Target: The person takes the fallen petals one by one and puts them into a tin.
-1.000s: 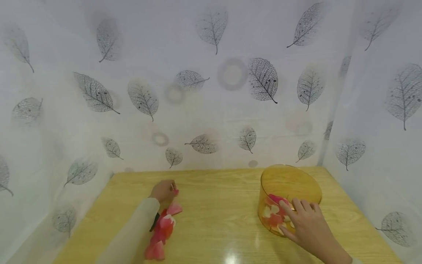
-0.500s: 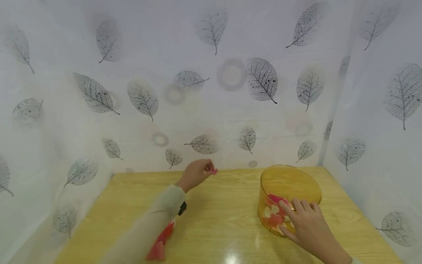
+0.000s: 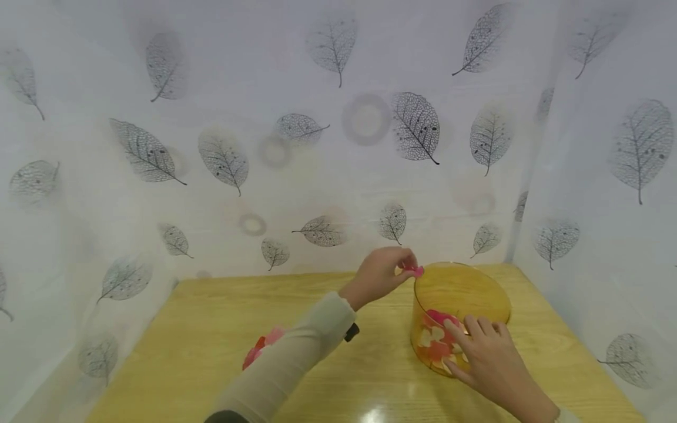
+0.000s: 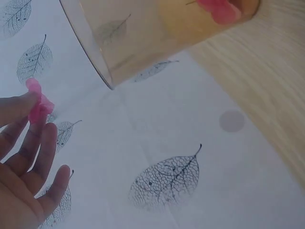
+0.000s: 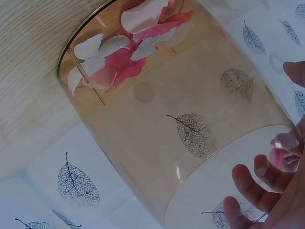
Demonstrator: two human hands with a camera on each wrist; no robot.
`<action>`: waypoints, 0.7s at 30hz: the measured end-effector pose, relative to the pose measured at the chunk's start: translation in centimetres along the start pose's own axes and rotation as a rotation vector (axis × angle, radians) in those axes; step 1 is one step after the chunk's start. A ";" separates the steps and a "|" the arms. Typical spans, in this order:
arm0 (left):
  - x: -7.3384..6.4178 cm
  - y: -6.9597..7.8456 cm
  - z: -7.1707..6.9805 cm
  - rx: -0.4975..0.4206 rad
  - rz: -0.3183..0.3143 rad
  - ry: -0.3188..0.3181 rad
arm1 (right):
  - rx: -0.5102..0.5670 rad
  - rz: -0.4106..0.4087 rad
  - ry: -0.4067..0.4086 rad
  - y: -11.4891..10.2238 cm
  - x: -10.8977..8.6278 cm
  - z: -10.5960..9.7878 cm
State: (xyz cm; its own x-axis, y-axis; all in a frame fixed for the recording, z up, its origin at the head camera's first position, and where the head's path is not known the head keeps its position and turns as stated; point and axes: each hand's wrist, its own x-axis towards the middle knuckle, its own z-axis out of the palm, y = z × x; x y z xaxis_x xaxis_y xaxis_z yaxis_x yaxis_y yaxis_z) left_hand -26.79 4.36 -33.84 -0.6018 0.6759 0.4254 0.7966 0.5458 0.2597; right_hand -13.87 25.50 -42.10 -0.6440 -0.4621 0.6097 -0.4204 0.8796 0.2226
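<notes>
A pink petal (image 3: 415, 271) is pinched between the thumb and fingertips of my left hand (image 3: 376, 275). It is right at the left rim of a see-through amber container (image 3: 471, 283); in the left wrist view the petal (image 4: 38, 102) shows apart from the rim. My right hand (image 3: 492, 361) holds the container at its near right side, fingers over the rim and thumb along the outside. Pink, red and cream petals (image 5: 124, 59) lie at the bottom of the container, with thin brown stick-like pieces (image 5: 78, 66) among them.
More pink and red petals (image 3: 262, 348) lie on the wooden table (image 3: 211, 317) at the left, partly hidden behind my left sleeve (image 3: 296, 355). White sheeting with a leaf print (image 3: 322, 176) closes in the back and both sides.
My left hand, with the pink petal in its fingers, has moved right from the petals on the table to the container's rim. My right hand has stayed on the container.
</notes>
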 end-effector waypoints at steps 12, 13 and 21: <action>1.4 1.0 2.2 0.253 0.066 -0.017 | -0.015 -0.022 0.013 0.0 0.2 0.1; 1.3 0.9 2.3 0.251 0.063 -0.017 | -0.014 -0.020 0.010 -0.1 0.2 0.0; 0.6 0.4 2.0 0.210 0.058 0.021 | -0.014 0.003 -0.022 0.1 0.0 0.1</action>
State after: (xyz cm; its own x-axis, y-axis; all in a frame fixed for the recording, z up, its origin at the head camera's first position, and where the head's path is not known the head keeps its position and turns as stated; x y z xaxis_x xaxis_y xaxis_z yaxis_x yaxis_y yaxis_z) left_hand -26.94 5.95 -35.26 -0.5520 0.7003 0.4525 0.7994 0.5988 0.0485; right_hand -13.95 25.57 -42.19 -0.6592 -0.4620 0.5933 -0.4101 0.8822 0.2314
